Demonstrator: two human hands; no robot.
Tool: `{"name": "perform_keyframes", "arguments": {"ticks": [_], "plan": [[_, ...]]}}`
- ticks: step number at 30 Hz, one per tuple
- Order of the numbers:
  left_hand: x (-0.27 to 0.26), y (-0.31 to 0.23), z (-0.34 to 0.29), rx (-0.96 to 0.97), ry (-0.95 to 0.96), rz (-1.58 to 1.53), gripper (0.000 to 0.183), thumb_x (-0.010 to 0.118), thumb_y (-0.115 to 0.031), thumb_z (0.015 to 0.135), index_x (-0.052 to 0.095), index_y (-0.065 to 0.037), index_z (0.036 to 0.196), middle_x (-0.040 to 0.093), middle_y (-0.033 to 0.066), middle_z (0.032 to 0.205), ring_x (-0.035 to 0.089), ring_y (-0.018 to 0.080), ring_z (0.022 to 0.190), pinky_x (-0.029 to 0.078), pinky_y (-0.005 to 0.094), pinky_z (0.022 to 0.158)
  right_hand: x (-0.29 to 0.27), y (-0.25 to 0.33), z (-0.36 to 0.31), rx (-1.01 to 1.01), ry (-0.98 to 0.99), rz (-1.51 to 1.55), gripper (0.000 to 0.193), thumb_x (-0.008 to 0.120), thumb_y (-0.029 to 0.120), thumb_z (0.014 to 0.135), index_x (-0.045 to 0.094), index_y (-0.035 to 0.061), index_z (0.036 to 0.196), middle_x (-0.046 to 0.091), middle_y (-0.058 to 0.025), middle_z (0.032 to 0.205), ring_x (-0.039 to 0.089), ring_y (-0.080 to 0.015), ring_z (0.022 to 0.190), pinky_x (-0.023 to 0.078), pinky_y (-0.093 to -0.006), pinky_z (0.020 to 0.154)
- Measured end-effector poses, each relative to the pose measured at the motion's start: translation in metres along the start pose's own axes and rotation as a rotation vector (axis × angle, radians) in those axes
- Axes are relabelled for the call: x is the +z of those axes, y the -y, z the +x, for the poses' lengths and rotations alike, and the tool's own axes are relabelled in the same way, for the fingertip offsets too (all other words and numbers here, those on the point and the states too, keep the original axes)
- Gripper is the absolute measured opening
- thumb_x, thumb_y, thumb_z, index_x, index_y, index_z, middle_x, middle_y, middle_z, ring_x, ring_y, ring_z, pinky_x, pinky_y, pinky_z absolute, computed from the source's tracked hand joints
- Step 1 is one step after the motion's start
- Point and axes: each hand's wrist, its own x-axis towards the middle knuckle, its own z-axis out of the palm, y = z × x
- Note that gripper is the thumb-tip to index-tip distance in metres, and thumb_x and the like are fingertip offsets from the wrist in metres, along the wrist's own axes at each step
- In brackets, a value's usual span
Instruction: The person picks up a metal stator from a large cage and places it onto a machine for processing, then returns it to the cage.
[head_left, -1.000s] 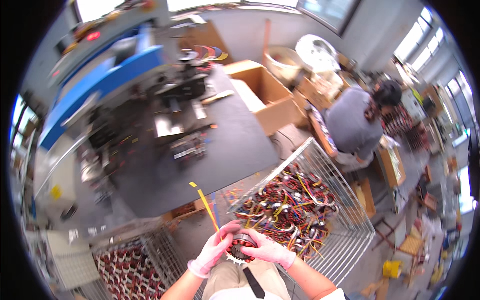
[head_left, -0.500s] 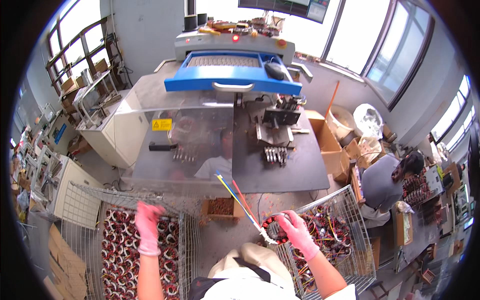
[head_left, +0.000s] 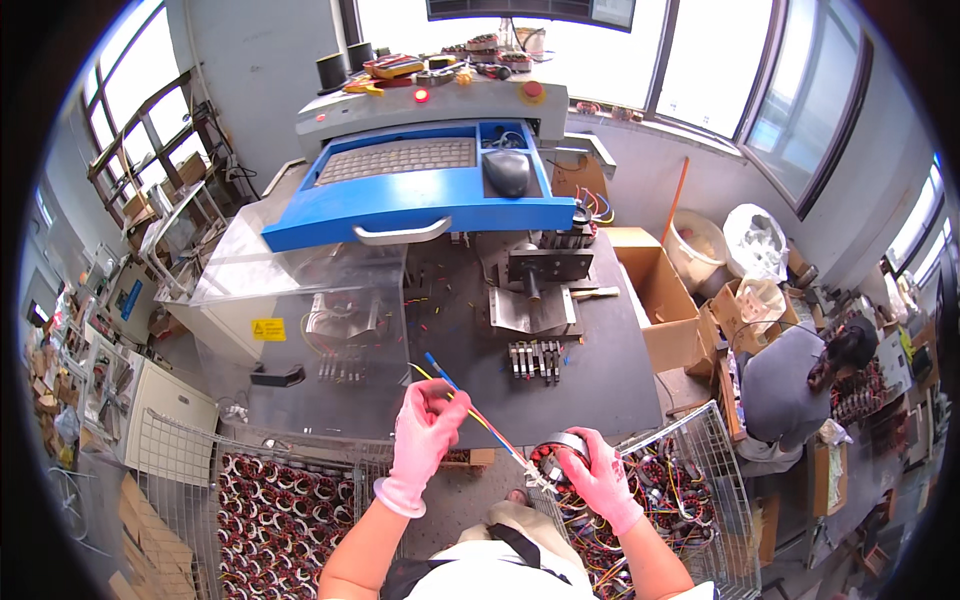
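Person's side of the black-topped bench (head_left: 605, 352): pink-gloved right hand (head_left: 600, 474) grips a dark metal, ring-shaped stator with red windings (head_left: 547, 458). Probably dense, rigid; best held by outer rim, windings spared. Blue, yellow and red lead wires (head_left: 490, 427), likely limp, slant benchward. Pink-gloved left hand (head_left: 426, 428) curls at them, pinch uncertain; half a second ago, clear of them, farther left along the bench front.

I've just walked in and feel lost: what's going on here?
A person's pink-gloved right hand holds a wound ring; the left hand is at its long coloured wires, though whether it grips them is unclear. A wire basket of similar rings stands to the left, and a dark worktable lies ahead.
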Motion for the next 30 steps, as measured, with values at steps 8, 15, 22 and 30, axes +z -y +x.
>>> {"name": "perform_keyframes", "arguments": {"ticks": [8,15,22,30], "plan": [[0.040,-0.002,0.033,0.072,-0.186,-0.139,0.043,0.045,-0.037,0.100,0.062,0.001,0.091,0.036,-0.0062,0.049,0.031,0.0013,0.038,0.021,0.0186,0.034,-0.044,-0.039,0.045,0.143,0.089,0.337,0.029,0.057,0.018,0.092,0.054,-0.0007,0.114,0.063,-0.0054,0.082,0.060,-0.0111,0.073,0.051,-0.0269,0.067],[0.004,-0.024,0.020,-0.017,-0.062,0.593,0.024,0.052,-0.023,0.095,0.063,-0.003,0.100,0.059,0.0015,0.068,0.051,0.0031,0.050,0.038,0.0185,0.040,-0.063,-0.081,0.079,0.055,-0.025,0.058,0.026,0.059,0.019,0.091,0.058,0.0001,0.109,0.064,-0.0058,0.076,0.059,-0.0105,0.066,0.049,-0.0268,0.062],[0.067,0.023,0.040,-0.120,0.345,0.507,0.033,0.072,-0.018,0.084,0.060,-0.002,0.110,0.063,0.0033,0.081,0.059,0.0088,0.065,0.048,0.0237,0.057,-0.049,-0.062,0.100,0.047,-0.011,0.023,0.038,0.066,0.025,0.087,0.055,0.0006,0.114,0.066,-0.0192,0.094,0.067,-0.0301,0.086,0.052,-0.0369,0.076],[0.076,0.024,0.110,-0.300,0.076,-0.134,0.030,0.067,-0.027,0.089,0.062,-0.001,0.103,0.053,-0.0008,0.063,0.045,0.0047,0.044,0.031,0.0190,0.038,-0.033,-0.048,0.125,-0.202,-0.065,-0.341,0.041,0.070,0.028,0.081,0.057,0.0030,0.110,0.061,-0.0157,0.094,0.060,-0.0333,0.087,0.048,-0.0413,0.075]]}}
